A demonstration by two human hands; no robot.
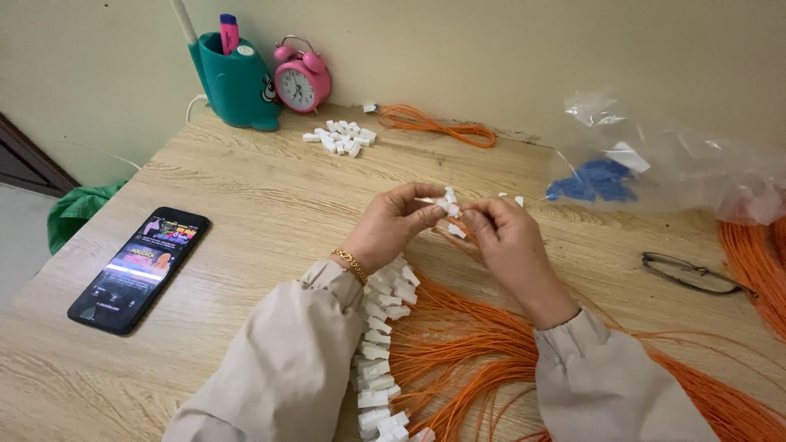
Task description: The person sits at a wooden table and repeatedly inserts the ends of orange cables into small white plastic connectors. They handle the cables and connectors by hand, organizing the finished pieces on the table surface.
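A small white plug (pixel 448 205) sat pinched in the left hand's (pixel 391 225) fingertips, above the table's (pixel 270 188) middle. The right hand (pixel 509 239) met it from the right — fingers closed on an orange wire (pixel 460 232) whose end touched the plug, both hands equally near. The wire ran down and back toward the person, into a fan of orange wires (pixel 467 360) too many to count. A row of finished plugs (pixel 378 352) lay under the left wrist — a dozen or more. Farther off: one pile of loose plugs (pixel 340 137), one wire coil (pixel 438 124), one phone (pixel 139 268), one clock (pixel 302 80), one bag (pixel 655 168), one pair of glasses (pixel 692 274).
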